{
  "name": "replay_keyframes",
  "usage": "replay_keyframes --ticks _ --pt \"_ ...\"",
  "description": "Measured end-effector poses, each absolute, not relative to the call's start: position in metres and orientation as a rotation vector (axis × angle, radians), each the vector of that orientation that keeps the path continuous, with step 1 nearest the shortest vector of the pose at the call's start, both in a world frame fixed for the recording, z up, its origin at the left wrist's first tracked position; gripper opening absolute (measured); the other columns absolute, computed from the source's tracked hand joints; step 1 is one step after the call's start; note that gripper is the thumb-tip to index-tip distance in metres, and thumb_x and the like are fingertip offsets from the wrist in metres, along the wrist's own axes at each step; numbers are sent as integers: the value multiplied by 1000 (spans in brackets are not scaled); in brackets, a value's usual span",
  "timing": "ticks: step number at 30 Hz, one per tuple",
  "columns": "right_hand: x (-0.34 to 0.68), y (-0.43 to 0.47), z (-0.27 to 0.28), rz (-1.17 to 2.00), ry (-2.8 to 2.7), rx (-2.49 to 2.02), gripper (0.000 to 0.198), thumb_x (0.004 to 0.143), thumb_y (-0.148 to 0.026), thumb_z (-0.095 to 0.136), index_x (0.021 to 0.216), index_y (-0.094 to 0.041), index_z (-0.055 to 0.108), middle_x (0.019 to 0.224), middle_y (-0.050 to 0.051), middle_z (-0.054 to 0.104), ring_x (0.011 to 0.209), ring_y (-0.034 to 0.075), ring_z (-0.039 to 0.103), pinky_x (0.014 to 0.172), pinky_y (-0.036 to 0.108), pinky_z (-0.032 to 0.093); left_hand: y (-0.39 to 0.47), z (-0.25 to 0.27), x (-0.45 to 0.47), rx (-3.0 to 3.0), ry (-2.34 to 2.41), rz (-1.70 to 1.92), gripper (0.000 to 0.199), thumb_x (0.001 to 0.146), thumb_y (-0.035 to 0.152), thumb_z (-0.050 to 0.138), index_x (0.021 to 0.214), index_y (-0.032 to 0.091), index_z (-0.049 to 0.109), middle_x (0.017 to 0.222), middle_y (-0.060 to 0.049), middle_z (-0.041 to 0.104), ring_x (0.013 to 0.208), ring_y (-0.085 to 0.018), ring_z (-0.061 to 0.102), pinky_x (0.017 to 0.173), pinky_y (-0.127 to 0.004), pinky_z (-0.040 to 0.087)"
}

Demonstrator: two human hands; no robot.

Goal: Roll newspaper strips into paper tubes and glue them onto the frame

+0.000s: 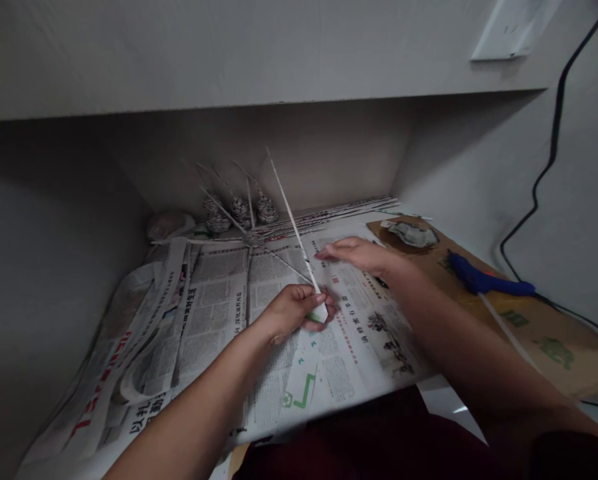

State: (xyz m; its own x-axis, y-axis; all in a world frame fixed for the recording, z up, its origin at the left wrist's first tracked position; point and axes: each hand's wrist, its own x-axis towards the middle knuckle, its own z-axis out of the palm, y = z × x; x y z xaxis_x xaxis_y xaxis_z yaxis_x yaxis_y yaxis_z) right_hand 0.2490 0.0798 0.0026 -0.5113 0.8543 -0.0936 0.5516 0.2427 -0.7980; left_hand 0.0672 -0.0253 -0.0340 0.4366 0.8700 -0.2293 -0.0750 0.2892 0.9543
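Note:
A thin rolled paper stick [291, 217] slants up from my left hand [299, 307], which is closed around its wider, white lower end. A paper strip [299, 380] with green print lies below that hand, and whether it joins the stick I cannot tell. My right hand [353, 255] is just right of the stick, fingers stretched out and nothing visible in them. Behind my hands, a star-shaped piece of crossed paper sticks [253, 239] rests on the newspaper [219, 280].
Several woven paper pieces [241, 212] stand at the back beside a bundle of paper sticks [349, 212]. To the right, a blue glue gun [483, 277] and a crumpled item [413, 235] lie on cardboard [539, 333]. A tape roll [139, 373] sits left; a black cable [553, 133] hangs right.

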Motion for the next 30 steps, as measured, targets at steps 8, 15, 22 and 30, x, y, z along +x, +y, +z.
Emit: replay_keyframes --ticks 8,15,22,30 --pt "225 68 -29 1881 -1772 -711 33 77 -41 66 90 -11 72 88 7 69 77 12 58 72 24 41 -23 -34 67 1165 948 727 30 79 41 60 85 11 64 83 -11 65 88 -20 61 67 -29 50" --pt "224 65 -36 1802 -1667 -789 29 72 -40 71 81 -12 72 73 4 66 60 8 52 57 22 38 -23 -38 69 1169 1028 684 30 76 40 63 88 13 67 85 -9 66 79 -16 59 68 -29 50" --pt "226 62 -31 1798 -1747 -740 31 76 -43 66 89 -15 71 68 1 63 59 9 52 55 22 41 -21 -41 69 1156 1052 680 31 75 40 65 88 12 68 86 -10 68 78 -16 60 69 -30 51" --pt "226 61 -29 1801 -1606 -819 26 66 -37 76 71 -13 66 68 0 62 58 7 51 57 21 42 -22 -39 69 1169 1049 690 30 74 41 64 81 12 69 89 -10 68 82 -17 61 71 -31 52"
